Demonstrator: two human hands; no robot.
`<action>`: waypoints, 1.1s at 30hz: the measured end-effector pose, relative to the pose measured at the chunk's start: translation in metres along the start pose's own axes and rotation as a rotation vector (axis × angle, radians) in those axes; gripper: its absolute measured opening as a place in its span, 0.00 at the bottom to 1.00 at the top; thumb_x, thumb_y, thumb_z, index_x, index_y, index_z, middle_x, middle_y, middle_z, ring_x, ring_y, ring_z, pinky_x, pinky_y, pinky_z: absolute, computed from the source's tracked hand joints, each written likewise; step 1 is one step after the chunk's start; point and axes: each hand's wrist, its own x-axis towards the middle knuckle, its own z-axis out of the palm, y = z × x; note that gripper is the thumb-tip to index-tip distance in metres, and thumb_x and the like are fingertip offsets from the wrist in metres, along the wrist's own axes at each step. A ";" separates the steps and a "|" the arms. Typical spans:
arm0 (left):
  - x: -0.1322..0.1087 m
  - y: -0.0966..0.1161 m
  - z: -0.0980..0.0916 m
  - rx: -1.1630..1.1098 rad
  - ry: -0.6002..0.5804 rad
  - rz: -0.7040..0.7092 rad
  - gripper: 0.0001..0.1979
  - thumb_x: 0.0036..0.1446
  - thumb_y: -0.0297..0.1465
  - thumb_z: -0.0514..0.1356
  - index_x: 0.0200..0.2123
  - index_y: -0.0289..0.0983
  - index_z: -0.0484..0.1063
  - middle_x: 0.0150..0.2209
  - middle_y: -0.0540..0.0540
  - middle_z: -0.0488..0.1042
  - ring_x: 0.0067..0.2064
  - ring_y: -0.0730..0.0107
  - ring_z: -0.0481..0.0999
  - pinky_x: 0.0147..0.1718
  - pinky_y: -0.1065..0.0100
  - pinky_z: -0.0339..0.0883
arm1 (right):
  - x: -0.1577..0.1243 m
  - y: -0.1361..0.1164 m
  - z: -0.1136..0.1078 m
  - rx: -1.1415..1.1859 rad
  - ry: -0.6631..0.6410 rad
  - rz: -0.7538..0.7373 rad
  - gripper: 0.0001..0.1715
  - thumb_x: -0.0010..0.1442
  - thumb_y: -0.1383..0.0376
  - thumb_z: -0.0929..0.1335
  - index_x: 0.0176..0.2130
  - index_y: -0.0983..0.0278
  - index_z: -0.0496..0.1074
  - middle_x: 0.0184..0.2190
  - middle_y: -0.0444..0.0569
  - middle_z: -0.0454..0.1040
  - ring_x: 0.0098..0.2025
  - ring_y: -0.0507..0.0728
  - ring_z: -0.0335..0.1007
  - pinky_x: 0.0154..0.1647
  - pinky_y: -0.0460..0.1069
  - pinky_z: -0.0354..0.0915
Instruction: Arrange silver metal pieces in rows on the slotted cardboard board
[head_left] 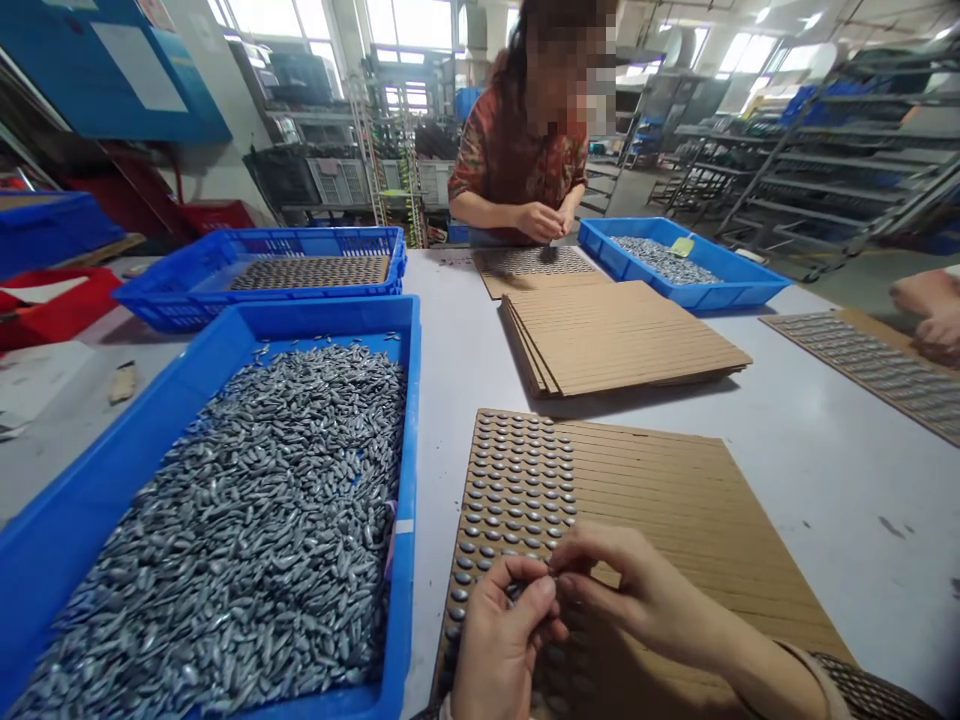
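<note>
Over the grooved cardboard sheet [660, 490], both my hands meet at the fingertips. My left hand [502, 630] is curled closed around some small grey almond-shaped pieces [514, 592], partly hidden by its fingers. Thumb and forefinger of my right hand [637, 590] are pinched together against the left fingertips; what they hold is too small and hidden to make out. Rows of the same grey pieces [517, 470] cover the left side of the sheet, and its right side shows bare grooves. Left of it, a blue tray [411, 440] holds a heap of loose grey pieces [285, 520].
A stack of cardboard sheets [630, 335] lies ahead. Beyond it a co-worker [517, 160] handles another sheet beside a second blue tray [720, 295]. Another person's hand [937, 330] is by a filled sheet [862, 360] at right. A blue crate [262, 300] stands back left.
</note>
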 end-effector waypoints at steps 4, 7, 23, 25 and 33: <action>0.001 -0.005 0.001 0.032 -0.003 0.037 0.16 0.41 0.33 0.72 0.31 0.34 0.73 0.22 0.52 0.70 0.22 0.79 0.67 0.24 0.75 0.63 | 0.001 0.006 -0.003 0.189 -0.038 0.145 0.07 0.60 0.63 0.68 0.33 0.64 0.73 0.27 0.45 0.74 0.30 0.52 0.67 0.30 0.46 0.63; 0.004 -0.010 0.001 -0.009 0.023 0.011 0.18 0.39 0.34 0.73 0.32 0.34 0.72 0.23 0.50 0.71 0.23 0.77 0.68 0.25 0.74 0.65 | 0.002 0.007 0.000 0.206 0.010 0.152 0.08 0.58 0.61 0.69 0.35 0.64 0.74 0.30 0.47 0.75 0.32 0.54 0.69 0.32 0.47 0.65; 0.009 0.001 -0.005 -0.234 0.083 -0.237 0.12 0.51 0.22 0.64 0.41 0.30 0.73 0.43 0.35 0.79 0.42 0.60 0.81 0.39 0.67 0.74 | 0.089 0.124 -0.082 -0.630 0.427 -0.185 0.11 0.62 0.67 0.62 0.36 0.62 0.74 0.33 0.51 0.76 0.35 0.58 0.71 0.38 0.53 0.68; 0.011 -0.002 -0.007 -0.232 0.063 -0.248 0.15 0.48 0.25 0.68 0.41 0.31 0.73 0.43 0.36 0.79 0.42 0.60 0.81 0.38 0.67 0.74 | 0.096 0.128 -0.081 -0.673 0.380 -0.199 0.12 0.62 0.68 0.62 0.37 0.61 0.75 0.35 0.52 0.77 0.37 0.58 0.71 0.40 0.54 0.68; 0.012 -0.002 -0.006 -0.215 0.055 -0.289 0.16 0.44 0.28 0.72 0.36 0.33 0.72 0.41 0.37 0.80 0.39 0.60 0.81 0.36 0.66 0.74 | 0.091 0.125 -0.086 -0.737 0.251 -0.219 0.16 0.62 0.71 0.62 0.41 0.61 0.77 0.40 0.53 0.78 0.43 0.61 0.70 0.46 0.57 0.68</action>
